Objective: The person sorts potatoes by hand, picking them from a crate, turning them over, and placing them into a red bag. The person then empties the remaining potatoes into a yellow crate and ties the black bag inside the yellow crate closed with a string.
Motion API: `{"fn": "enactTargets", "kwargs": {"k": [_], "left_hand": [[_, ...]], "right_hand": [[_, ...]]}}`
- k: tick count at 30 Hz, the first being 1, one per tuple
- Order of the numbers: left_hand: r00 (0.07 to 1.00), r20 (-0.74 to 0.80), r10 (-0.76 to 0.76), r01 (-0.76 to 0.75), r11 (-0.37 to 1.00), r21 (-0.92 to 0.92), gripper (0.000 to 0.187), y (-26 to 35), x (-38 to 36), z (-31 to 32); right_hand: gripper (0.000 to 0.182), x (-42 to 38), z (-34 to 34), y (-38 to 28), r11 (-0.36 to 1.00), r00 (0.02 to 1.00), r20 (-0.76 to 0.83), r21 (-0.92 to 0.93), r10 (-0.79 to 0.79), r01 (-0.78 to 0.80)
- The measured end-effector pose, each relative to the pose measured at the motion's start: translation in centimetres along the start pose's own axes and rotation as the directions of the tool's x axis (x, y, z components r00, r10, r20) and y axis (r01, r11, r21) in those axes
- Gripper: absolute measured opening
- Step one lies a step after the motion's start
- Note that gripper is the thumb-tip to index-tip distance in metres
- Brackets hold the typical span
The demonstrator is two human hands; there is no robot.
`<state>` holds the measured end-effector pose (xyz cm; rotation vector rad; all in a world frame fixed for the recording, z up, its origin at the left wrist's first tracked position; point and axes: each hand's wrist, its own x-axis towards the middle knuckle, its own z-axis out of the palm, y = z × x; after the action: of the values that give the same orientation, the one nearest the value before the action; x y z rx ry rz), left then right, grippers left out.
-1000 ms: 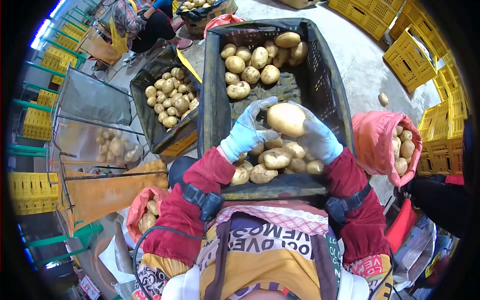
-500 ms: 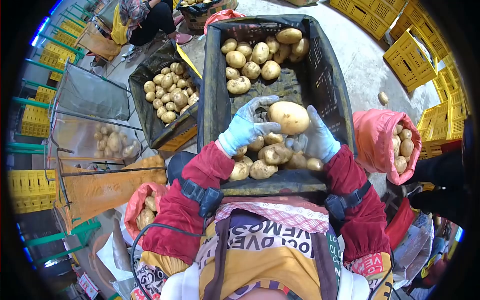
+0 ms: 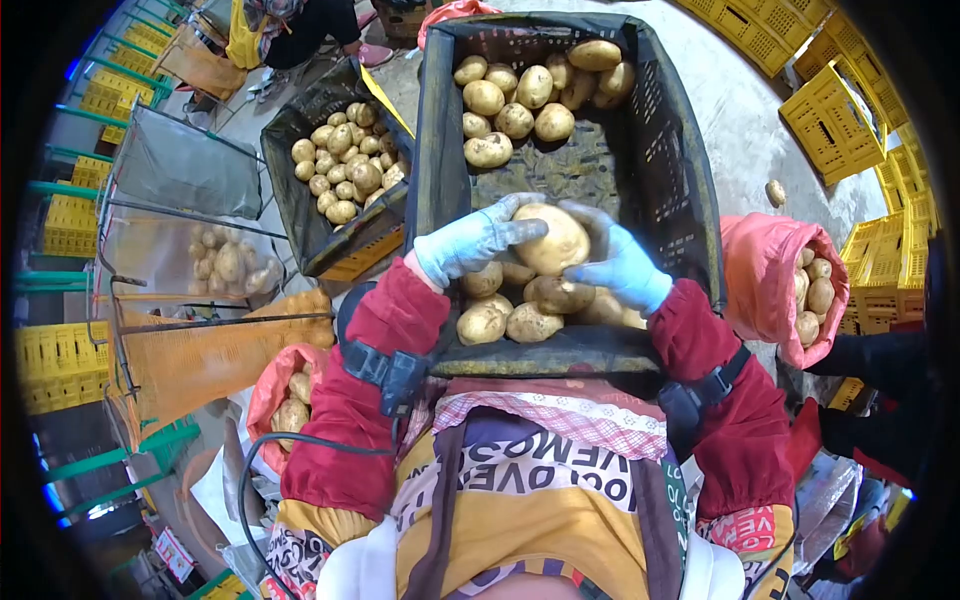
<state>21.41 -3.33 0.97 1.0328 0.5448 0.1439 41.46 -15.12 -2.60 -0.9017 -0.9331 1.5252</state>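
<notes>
A large pale potato [image 3: 553, 241] is held between my two gloved hands above the dark crate [image 3: 440, 190]. My left hand [image 3: 490, 238] grips its left side, fingers over the top. Around its right side curls my right hand [image 3: 612, 250], thumb near the bottom. Both gloves are light blue with dirty fingertips. Below the hands, several potatoes [image 3: 533, 322] lie at the near end of the crate. Another group of potatoes [image 3: 534, 87] sits at the far end, with the crate's dark floor showing between the groups.
Left of my crate stands a smaller crate of potatoes [image 3: 340, 165]. Pink sacks of potatoes stand at right [image 3: 770, 270] and at lower left [image 3: 275, 405]. Yellow crates [image 3: 835, 122] are stacked at upper right, near one loose potato [image 3: 775, 192] on the floor. Another person [image 3: 310, 35] sits at upper left.
The potato has turned and shifted slightly left and down. My right hand has moved from beside it to wrap around its right side. The whole view has shifted a little.
</notes>
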Motion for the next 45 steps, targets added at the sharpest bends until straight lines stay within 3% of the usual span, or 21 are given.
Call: {"fn": "enactTargets", "kwargs": {"k": [3,4,5,6,8,9,10,13,15,18,20,22,24,29,31,33,34,38,39,44,45], "left_hand": [[0.993,-0.036,-0.117,0.121,0.897,0.425,0.039,-1.6,0.0,-1.8],[0.999,0.006,-0.033,0.012,0.533,0.846,0.033,-2.9,0.3,-2.6],[0.990,-0.021,-0.137,0.074,0.394,0.916,0.033,-2.5,-0.1,-1.5],[0.970,-0.065,-0.236,0.124,0.241,0.963,0.033,-2.3,-0.5,-0.1],[0.998,0.014,-0.056,-0.001,0.224,0.974,0.033,-4.1,-0.6,-0.2],[0.972,0.231,0.035,-0.231,0.013,0.973,0.031,-4.4,-0.7,-0.5],[1.000,-0.024,-0.009,0.025,0.223,0.974,0.031,-4.9,0.0,-0.2],[0.998,-0.056,-0.020,0.058,0.101,0.993,0.034,-4.0,0.4,1.4],[0.997,0.070,-0.033,-0.069,0.055,0.996,0.032,-4.6,0.9,0.7],[0.966,0.259,0.019,-0.260,0.018,0.966,0.024,-6.8,1.8,-1.1],[0.965,0.246,-0.085,-0.254,-0.099,0.962,0.025,-3.2,1.2,0.1],[0.967,0.199,-0.157,-0.204,-0.018,0.979,0.026,-4.4,1.7,-0.8],[0.957,0.231,-0.176,-0.241,-0.037,0.970,0.026,-4.4,1.6,-0.7],[0.992,0.105,-0.067,-0.101,0.063,0.993,0.031,-5.5,1.8,-1.1],[1.000,0.010,-0.029,-0.007,0.127,0.992,0.040,-6.0,1.6,-1.2],[0.998,-0.013,-0.069,0.021,0.128,0.992,0.045,-5.0,1.3,-0.8],[0.993,-0.030,-0.114,0.045,0.133,0.990,0.046,-4.5,1.3,-0.6],[0.989,-0.039,-0.141,0.058,0.132,0.990,0.045,-4.6,1.5,-0.6],[0.987,-0.046,-0.151,0.069,0.149,0.986,0.045,-4.7,1.6,-0.7],[0.981,-0.077,-0.176,0.108,0.173,0.979,0.046,-3.9,1.9,-0.9],[0.974,-0.098,-0.205,0.134,0.170,0.976,0.045,-3.6,2.0,-1.0]], "right_hand": [[0.075,0.8,1.4,0.8,0.936,0.967,0.124,-0.308,0.220,-0.173],[0.069,1.4,1.6,0.8,0.834,0.948,0.168,-0.533,0.270,-0.143],[0.054,2.3,1.7,-0.3,0.670,0.905,0.176,-0.728,0.388,-0.146],[0.044,3.5,1.1,0.2,0.796,0.888,0.280,-0.588,0.366,-0.143],[0.038,6.5,-0.5,-0.7,0.693,0.871,0.223,-0.701,0.438,-0.169],[0.034,7.9,-1.2,-1.0,0.717,0.898,0.148,-0.660,0.415,-0.223],[0.033,9.4,-1.8,-1.2,0.696,0.933,0.050,-0.680,0.356,-0.230],[0.031,14.1,-4.3,1.1,0.592,0.981,-0.107,-0.785,0.160,-0.182],[0.030,17.7,-5.4,3.4,0.416,0.992,-0.031,-0.909,-0.119,0.021],[0.036,22.2,-4.0,5.9,-0.112,0.981,0.088,-0.991,-0.171,0.070],[0.050,24.6,-3.8,8.3,-0.287,0.972,0.195,-0.946,-0.132,0.151],[0.049,25.5,-1.8,8.4,-0.299,0.995,0.052,-0.954,-0.087,0.023],[0.036,25.8,-1.8,11.1,-0.453,0.959,0.113,-0.891,-0.258,-0.017],[0.069,23.3,-1.6,8.6,-0.153,0.978,-0.158,-0.972,-0.139,-0.179],[0.071,21.8,-2.6,8.7,0.533,0.919,-0.392,-0.771,0.033,-0.348],[0.064,19.6,-4.0,8.2,0.963,0.919,-0.325,-0.074,0.221,-0.257],[0.059,17.6,-4.4,6.5,0.872,0.948,-0.078,0.421,0.310,-0.250],[0.063,10.6,-3.2,-2.0,0.651,0.947,0.031,0.719,0.319,-0.243],[0.065,9.7,-3.9,-2.8,0.562,0.928,0.224,0.745,0.297,-0.359],[0.060,4.7,-3.1,-4.8,0.597,0.937,0.185,0.731,0.295,-0.332],[0.058,4.0,-3.3,-3.9,0.800,0.956,-0.035,0.557,0.291,-0.223]]}}
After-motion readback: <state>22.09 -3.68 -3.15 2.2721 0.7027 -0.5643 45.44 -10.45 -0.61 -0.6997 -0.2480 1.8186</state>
